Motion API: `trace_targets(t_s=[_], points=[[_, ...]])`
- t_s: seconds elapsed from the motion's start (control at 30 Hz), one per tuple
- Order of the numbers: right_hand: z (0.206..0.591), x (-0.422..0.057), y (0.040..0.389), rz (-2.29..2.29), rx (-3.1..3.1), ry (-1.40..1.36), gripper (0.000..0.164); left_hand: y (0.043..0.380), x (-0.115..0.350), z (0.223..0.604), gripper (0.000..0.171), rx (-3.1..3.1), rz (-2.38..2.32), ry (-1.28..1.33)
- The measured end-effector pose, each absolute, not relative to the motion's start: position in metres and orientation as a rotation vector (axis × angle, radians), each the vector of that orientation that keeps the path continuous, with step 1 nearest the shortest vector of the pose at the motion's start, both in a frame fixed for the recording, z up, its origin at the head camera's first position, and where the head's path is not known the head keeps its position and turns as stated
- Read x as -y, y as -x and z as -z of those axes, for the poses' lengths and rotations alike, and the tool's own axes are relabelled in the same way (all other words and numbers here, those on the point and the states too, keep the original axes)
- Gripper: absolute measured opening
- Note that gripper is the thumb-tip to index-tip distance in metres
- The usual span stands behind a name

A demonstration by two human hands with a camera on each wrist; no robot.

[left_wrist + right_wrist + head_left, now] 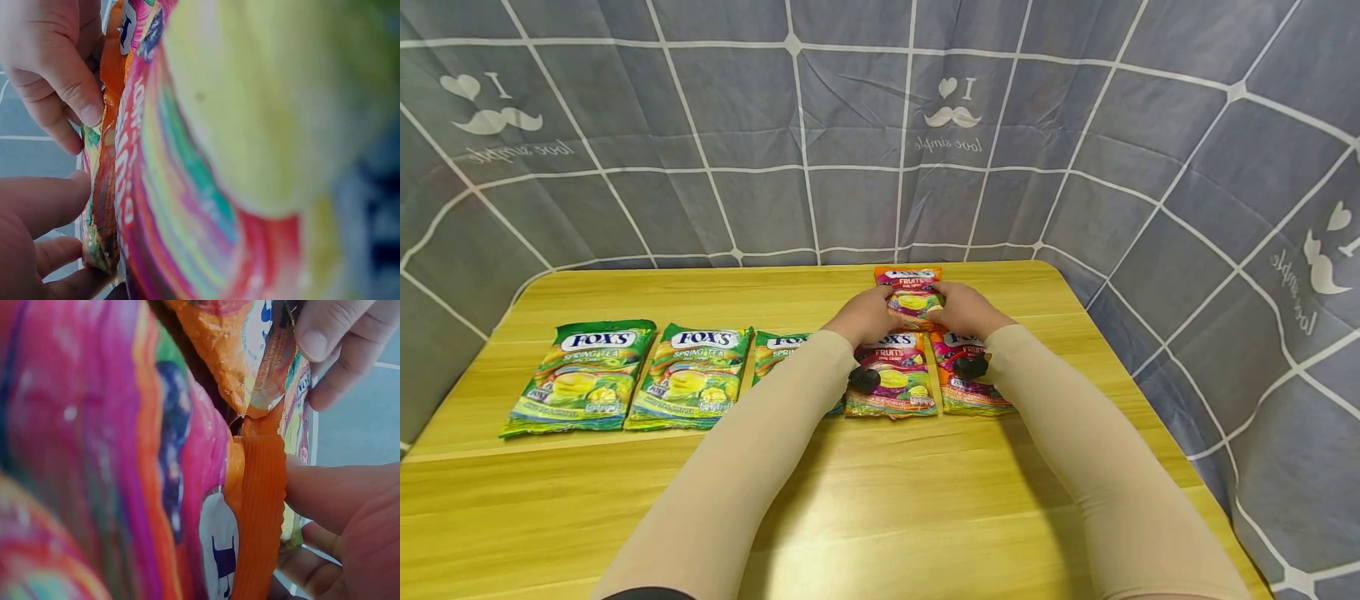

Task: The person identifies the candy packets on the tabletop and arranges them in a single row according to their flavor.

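An orange and magenta Fox's Fruits candy bag (913, 302) is at the back of the table in the head view, between my two hands. My left hand (863, 317) grips its left side, and my right hand (967, 311) holds the right side. The left wrist view has the left thumb (47, 197) at the bag's edge with fingers below. Likewise, in the right wrist view the right thumb (337, 490) lies against the packaging. Just in front are a second Fruits bag (892, 382) and a third Fruits bag (958, 387), the latter partly covered by my right wrist.
To the left lie green Fox's Spring Tea bags: one at the far left (582, 379), one beside it (691, 375), and another (767, 354) partly behind my left forearm. A grey checked cloth (850, 125) surrounds the wooden table (880, 517) at back and sides.
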State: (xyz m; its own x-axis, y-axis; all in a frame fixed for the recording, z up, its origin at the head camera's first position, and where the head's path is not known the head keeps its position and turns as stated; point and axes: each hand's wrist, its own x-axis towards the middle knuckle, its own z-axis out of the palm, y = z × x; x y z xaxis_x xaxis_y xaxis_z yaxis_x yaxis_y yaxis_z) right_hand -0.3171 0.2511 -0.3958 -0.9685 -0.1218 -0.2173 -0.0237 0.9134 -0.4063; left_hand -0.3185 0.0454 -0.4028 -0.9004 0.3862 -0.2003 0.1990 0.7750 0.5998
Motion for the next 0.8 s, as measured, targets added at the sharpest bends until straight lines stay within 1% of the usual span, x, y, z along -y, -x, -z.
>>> trace_targets(t_s=[0.47, 0.8], points=[[0.384, -0.251, 0.314, 0.712, -2.884, 0.092, 0.081, 0.321, -0.050, 0.406, 0.069, -2.713, -1.074, -0.439], [0.366, -0.267, 0.302, 0.798, -2.889, 0.104, 0.081, 0.311, -0.058, 0.396, 0.062, -2.741, -1.250, -0.501]])
